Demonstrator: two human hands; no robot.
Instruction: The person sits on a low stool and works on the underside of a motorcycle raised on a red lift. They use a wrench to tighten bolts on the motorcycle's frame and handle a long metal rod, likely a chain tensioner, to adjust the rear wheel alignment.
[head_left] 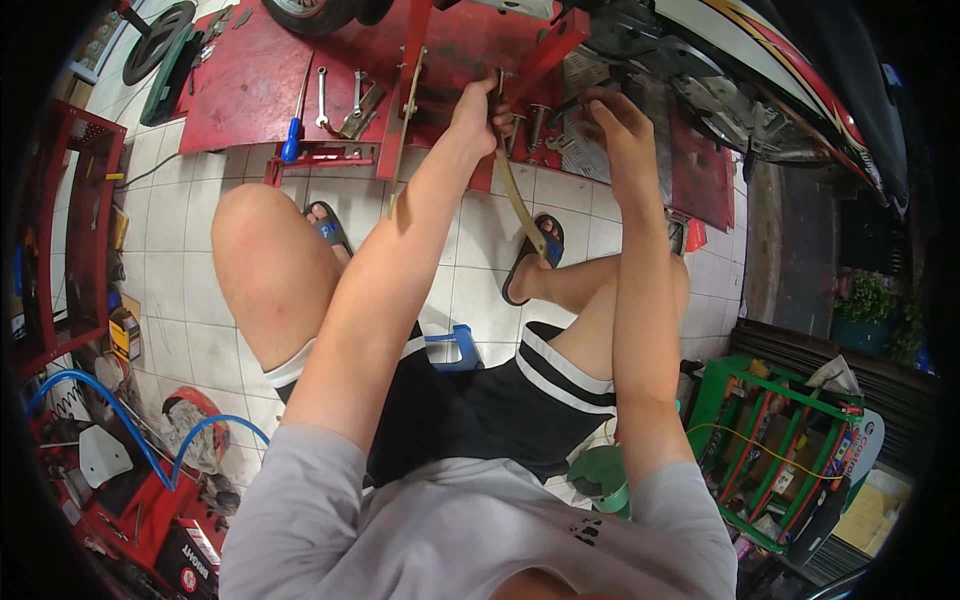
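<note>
My left hand (477,118) is closed at the red metal stand on the lift table. A long, curved, yellowish strip (518,200) hangs down from its fingers towards my foot. My right hand (622,130) is raised to the right of it, beside the motorcycle's underside. Its fingers are curled near a dark, slim piece (568,103); whether they grip it is hard to see. Between my hands a coil spring (537,128) rests on the table. Another brassy strip (409,105) runs along the stand's left post.
On the red lift table (235,85) lie a blue-handled screwdriver (291,140) and a combination wrench (322,97). A motorcycle (790,90) fills the upper right. Below me is a blue stool (455,347). A green rack (770,440) stands right; a blue hose (130,420) loops at left.
</note>
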